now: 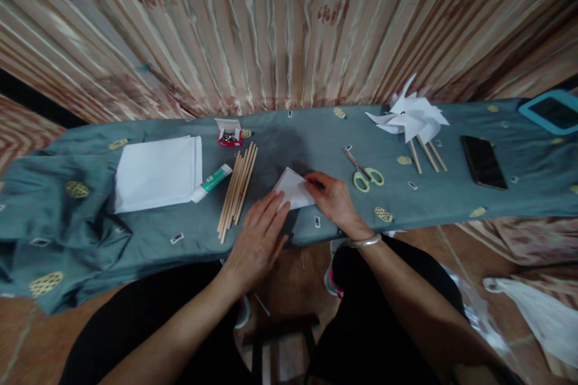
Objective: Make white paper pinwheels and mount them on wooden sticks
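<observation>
A small white sheet of paper (295, 189), folded to a roughly triangular shape, lies near the table's front edge between my hands. My left hand (262, 231) rests on its left side, fingers stretched out and flat. At the paper's right corner, my right hand (334, 198) pinches the edge between thumb and forefinger; a silver bangle circles that wrist. To the left of the paper is a bundle of thin wooden sticks (238, 189). Scissors with light green handles (362, 171) lie to the right, blades partly apart.
A stack of white paper (156, 174), a glue stick (212, 183) and a small red box of metal pins (229, 133) are on the left. White paper pinwheels on sticks (409, 115), a black phone (484, 161) and a blue-framed device (553, 111) lie right. A curtain (271, 30) hangs behind.
</observation>
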### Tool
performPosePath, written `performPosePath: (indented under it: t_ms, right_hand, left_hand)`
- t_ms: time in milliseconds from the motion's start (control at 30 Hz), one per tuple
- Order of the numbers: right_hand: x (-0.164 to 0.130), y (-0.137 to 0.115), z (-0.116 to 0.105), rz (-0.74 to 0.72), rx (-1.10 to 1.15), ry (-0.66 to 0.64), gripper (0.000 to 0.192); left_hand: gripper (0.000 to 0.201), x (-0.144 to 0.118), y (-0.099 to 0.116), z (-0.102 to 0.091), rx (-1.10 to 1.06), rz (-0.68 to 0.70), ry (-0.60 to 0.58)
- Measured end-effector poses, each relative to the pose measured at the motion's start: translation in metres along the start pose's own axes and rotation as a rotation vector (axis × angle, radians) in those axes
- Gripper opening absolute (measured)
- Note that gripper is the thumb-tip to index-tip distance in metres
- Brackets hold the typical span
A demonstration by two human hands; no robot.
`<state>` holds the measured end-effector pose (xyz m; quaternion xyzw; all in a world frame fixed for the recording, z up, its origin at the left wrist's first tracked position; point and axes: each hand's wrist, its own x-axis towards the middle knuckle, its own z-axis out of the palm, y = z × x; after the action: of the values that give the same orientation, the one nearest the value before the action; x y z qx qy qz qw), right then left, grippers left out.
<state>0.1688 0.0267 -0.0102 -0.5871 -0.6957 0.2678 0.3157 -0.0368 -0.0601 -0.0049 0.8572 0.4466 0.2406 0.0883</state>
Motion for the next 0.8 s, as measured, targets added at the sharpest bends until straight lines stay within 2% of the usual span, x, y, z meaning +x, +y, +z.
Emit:
performPosePath:
  t_ms: [100,200,800]
  right_hand:
    - [0.000,-0.001,0.003,0.012,-0.030,0.034,0.022]
    - [0.001,0.001,0.006,0.018,-0.055,0.060,0.023]
    - [0.005,0.002,0.013,-0.069,-0.136,0.085,0.028]
  left_hand:
    - [0.060,-0.002,0.008,0.006,0.065,0.080,-0.091]
    - [0.062,-0.003,0.009,0.011,0.091,0.087,-0.125]
    - [0.067,-0.006,0.000,0.018,0.080,0.017,-0.183]
